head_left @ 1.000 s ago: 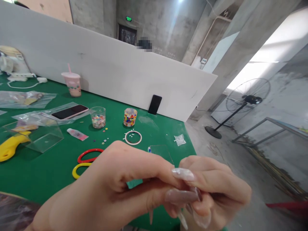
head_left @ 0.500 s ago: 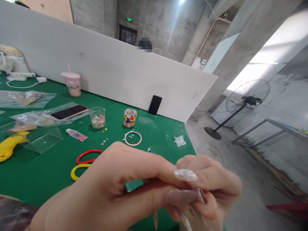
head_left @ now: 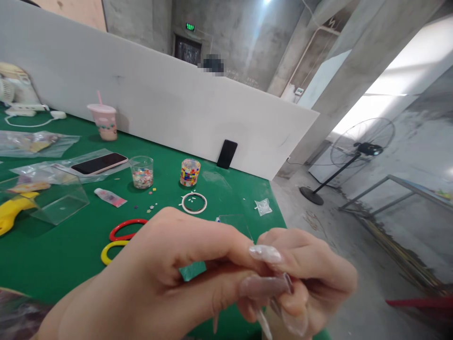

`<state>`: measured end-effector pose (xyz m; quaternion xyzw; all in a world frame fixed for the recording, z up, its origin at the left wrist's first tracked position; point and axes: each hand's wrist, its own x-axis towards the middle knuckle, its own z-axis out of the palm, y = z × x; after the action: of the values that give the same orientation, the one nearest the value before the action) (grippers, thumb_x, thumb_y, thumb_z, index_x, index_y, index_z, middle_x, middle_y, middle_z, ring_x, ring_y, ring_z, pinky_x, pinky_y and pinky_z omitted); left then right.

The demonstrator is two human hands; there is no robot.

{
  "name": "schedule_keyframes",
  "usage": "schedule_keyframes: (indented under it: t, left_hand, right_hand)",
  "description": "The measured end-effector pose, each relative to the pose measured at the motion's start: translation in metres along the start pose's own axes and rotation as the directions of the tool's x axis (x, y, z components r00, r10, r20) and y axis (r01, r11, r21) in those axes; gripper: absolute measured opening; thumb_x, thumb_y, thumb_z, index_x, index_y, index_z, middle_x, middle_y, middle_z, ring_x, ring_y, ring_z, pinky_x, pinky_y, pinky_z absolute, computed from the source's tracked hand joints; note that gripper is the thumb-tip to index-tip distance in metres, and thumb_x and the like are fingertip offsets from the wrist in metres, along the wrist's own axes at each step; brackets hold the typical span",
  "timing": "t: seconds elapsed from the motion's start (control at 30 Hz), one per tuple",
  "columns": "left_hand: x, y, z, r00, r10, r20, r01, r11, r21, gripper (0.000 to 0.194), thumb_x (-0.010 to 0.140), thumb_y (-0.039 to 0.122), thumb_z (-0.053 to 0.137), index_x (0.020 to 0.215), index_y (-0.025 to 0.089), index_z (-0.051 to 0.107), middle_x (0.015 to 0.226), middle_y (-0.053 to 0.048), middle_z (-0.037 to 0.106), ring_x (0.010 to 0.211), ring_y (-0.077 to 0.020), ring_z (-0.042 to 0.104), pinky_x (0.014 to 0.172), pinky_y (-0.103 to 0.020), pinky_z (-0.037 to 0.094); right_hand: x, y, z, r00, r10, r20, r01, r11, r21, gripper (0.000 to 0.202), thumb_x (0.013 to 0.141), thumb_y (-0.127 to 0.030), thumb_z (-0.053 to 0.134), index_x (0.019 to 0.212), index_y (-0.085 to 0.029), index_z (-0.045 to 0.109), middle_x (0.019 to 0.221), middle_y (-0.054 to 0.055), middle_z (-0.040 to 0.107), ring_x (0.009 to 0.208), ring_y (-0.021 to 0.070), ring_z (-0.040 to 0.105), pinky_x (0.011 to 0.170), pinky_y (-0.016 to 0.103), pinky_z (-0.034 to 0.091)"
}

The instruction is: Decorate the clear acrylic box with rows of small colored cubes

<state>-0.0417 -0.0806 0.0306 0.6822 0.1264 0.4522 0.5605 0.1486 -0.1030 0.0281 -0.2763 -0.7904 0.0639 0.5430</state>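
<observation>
My left hand (head_left: 184, 264) reaches in from the lower left, with its thumb and forefinger pressed together in a pinch. Its fingertips meet those of my right hand (head_left: 307, 274), whose fingers are curled. Whatever lies between the fingertips is hidden by the fingers and long nails. Both hands are above the near edge of the green table (head_left: 71, 255). Behind my left wrist lie scissors with red and yellow handles (head_left: 123, 231). A flat clear plastic piece (head_left: 235, 224) lies just beyond the fingers, partly covered.
Further back are a white ring (head_left: 194, 203), a mosaic-patterned cup (head_left: 190, 173), a clear cup of beads (head_left: 142, 174), a tube (head_left: 110, 197), a clear acrylic box (head_left: 63, 203), a phone (head_left: 99, 163) and a pink drink cup (head_left: 104, 122). A white partition (head_left: 170, 108) borders the table.
Both hands stay pressed together at the fingertips, and the left fingertips have shifted slightly left. The whole view has moved a little; the table things lie as before.
</observation>
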Motion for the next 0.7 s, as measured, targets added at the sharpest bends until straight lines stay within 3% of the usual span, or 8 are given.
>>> schedule_keyframes:
  t: [0.2,0.3,0.43,0.47,0.57,0.63,0.7]
  left_hand:
    - [0.0,-0.005,0.0,1.0,-0.023,-0.016,0.022,0.999,-0.04,0.022,0.087,0.011,0.095,0.093,0.033,0.093,0.075,0.01,0.087,0.064,-0.008,0.082,0.06,-0.004,0.06]
    - [0.001,-0.005,-0.001,0.999,-0.047,0.001,0.047,0.995,-0.087,0.024,0.091,0.01,0.092,0.097,0.034,0.094,0.075,0.009,0.087,0.066,-0.0092,0.084,0.056,-0.004,0.058]
    - [0.002,-0.003,0.0,1.0,-0.016,0.007,0.016,0.998,-0.065,0.027,0.094,0.01,0.088,0.102,0.035,0.094,0.079,0.008,0.088,0.066,-0.0112,0.084,0.057,-0.007,0.061]
    - [0.002,-0.002,0.0,1.0,-0.004,0.002,0.004,1.0,-0.019,0.025,0.093,0.01,0.089,0.101,0.033,0.094,0.078,0.008,0.088,0.064,-0.0109,0.084,0.057,-0.007,0.061]
    - [0.001,-0.001,0.0,0.997,0.08,-0.021,-0.077,0.988,0.137,0.018,0.094,0.014,0.09,0.098,0.032,0.093,0.074,0.009,0.086,0.058,-0.0075,0.079,0.06,-0.004,0.06]
    - [0.001,-0.001,0.0,0.989,0.145,-0.008,-0.14,0.97,0.197,0.017,0.097,0.019,0.088,0.101,0.035,0.093,0.076,0.011,0.087,0.057,-0.0058,0.077,0.062,-0.004,0.061]
    - [0.001,-0.003,0.0,0.982,0.191,0.002,-0.186,0.951,0.248,0.015,0.101,0.023,0.085,0.103,0.036,0.092,0.078,0.013,0.087,0.059,-0.0055,0.078,0.063,-0.004,0.061]
  right_hand:
    - [-0.044,0.015,0.011,0.978,0.085,-0.189,-0.036,0.968,0.247,0.031,0.114,-0.037,0.062,0.14,-0.042,0.079,0.081,-0.001,0.085,0.057,0.0166,0.074,0.047,0.029,0.062]
    - [-0.053,0.018,0.017,0.965,0.102,-0.242,-0.02,0.948,0.316,0.03,0.116,-0.036,0.059,0.138,-0.04,0.08,0.083,-0.003,0.087,0.057,0.0129,0.074,0.049,0.024,0.063]
    - [-0.041,0.017,0.021,0.952,0.055,-0.3,0.044,0.948,0.316,0.026,0.112,-0.037,0.07,0.132,-0.032,0.084,0.081,-0.001,0.086,0.052,0.0106,0.07,0.046,0.021,0.059]
    - [-0.035,0.017,0.022,0.945,-0.01,-0.328,0.118,0.943,0.312,0.026,0.111,-0.036,0.072,0.131,-0.028,0.085,0.077,-0.001,0.085,0.048,0.0095,0.067,0.042,0.019,0.056]
    - [-0.018,0.015,0.026,0.921,-0.065,-0.383,0.188,0.937,0.294,0.02,0.106,-0.023,0.077,0.123,-0.02,0.087,0.063,-0.003,0.078,0.04,0.0089,0.06,0.033,0.018,0.048]
    - [-0.013,0.015,0.027,0.9,-0.106,-0.423,0.241,0.93,0.278,0.017,0.103,-0.02,0.08,0.118,-0.018,0.088,0.058,-0.004,0.073,0.037,0.0075,0.057,0.03,0.016,0.043]
    - [-0.016,0.016,0.027,0.91,-0.119,-0.396,0.226,0.945,0.236,0.018,0.106,-0.026,0.078,0.121,-0.022,0.087,0.057,-0.005,0.07,0.036,0.0068,0.054,0.029,0.016,0.04]
